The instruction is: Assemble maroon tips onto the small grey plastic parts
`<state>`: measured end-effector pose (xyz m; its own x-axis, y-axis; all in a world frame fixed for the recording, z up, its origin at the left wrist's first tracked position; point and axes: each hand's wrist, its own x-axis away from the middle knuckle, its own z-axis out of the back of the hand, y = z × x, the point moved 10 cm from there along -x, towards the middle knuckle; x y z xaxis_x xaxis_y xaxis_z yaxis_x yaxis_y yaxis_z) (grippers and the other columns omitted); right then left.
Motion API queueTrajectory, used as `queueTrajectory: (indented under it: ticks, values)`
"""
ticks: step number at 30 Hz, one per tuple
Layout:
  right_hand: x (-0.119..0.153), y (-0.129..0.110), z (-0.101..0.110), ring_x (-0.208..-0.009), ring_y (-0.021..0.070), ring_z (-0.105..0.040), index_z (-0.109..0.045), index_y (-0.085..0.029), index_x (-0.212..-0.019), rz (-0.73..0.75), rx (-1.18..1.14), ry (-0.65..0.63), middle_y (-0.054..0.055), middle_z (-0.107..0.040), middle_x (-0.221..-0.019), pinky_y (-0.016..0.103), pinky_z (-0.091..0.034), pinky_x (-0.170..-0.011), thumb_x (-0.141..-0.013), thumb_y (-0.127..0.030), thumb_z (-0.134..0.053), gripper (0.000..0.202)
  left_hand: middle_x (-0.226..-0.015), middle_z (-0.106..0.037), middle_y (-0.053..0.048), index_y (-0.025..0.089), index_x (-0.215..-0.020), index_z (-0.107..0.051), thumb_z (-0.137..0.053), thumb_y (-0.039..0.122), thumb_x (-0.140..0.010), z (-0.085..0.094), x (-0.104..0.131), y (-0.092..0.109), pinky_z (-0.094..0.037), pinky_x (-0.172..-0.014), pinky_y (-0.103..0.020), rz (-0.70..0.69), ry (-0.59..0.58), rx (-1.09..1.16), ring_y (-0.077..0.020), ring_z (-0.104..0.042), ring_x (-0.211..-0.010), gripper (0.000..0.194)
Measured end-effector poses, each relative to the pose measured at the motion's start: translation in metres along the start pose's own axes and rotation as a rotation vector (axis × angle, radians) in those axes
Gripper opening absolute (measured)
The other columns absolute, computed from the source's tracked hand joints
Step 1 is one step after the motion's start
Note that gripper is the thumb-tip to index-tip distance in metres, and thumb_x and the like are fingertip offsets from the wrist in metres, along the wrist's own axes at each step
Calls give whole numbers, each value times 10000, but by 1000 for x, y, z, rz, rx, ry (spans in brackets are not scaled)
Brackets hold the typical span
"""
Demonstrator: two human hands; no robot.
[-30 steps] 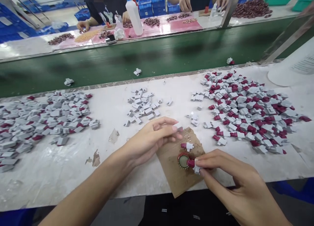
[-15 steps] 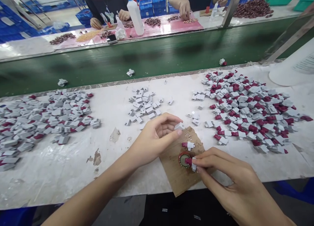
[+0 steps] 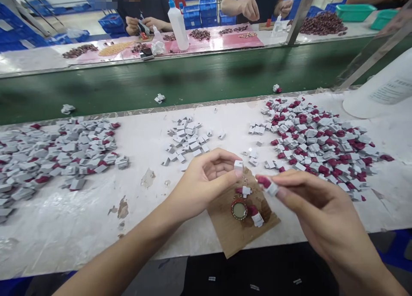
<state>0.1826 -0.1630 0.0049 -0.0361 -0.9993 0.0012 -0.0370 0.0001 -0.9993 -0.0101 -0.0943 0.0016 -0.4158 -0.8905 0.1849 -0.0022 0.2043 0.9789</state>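
My left hand is closed, pinching a small light-grey plastic block between thumb and forefinger. To its right, my right hand grips a maroon-and-grey plastic piece by its grey end, the maroon end pointing up and left toward the block; the two parts are apart. Below them lies a piece of brown cardboard with wet-looking spots. A bottle cap rests on it, hollow side up. One maroon-and-grey piece lies above the cap, and another beside it on the right.
Loose grey blocks lie mid-table. Maroon-and-grey heaps sit at the right and left. A white bottle stands far right. Past the table runs a green conveyor belt carrying a few pieces; co-workers' hands work beyond it.
My right hand has lifted from the bottle cap, up and to the right, with the maroon-and-grey piece. The piece right of the cap now shows. My left hand stays nearly still.
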Motion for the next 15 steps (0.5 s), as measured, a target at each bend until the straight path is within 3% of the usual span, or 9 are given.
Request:
queueTrajectory:
  ticks: [3,6,15]
  values:
    - [-12,17,1,-1071,199,-873,-918,-350,-1040,-81,-327,36,-30,-915,-1078,279,-703,-1012,-989,-329,-893,61,-1060,-844,-67,184,-1113,-804,-910,289,-945,-16,-3,-1,-680,-901,-334,15,-60,130,-204,-820,-962,225]
    - [-18,24,-6,-1059,209,-879,-923,-309,-1020,-126,-474,2,-21,-919,-1080,327,-705,-1055,-968,-300,-911,54,-1054,-855,-75,165,-1130,-806,-900,255,-947,-25,-6,-2,-672,-921,-326,29,-85,164,-201,-823,-975,225]
    - [-18,27,-1,-972,206,-868,-930,-296,-1000,-121,-406,53,6,-904,-1057,307,-728,-944,-931,-319,-948,75,-1035,-871,-79,163,-1083,-809,-908,237,-914,-30,-9,-7,-678,-910,-333,64,-101,127,-219,-836,-987,209]
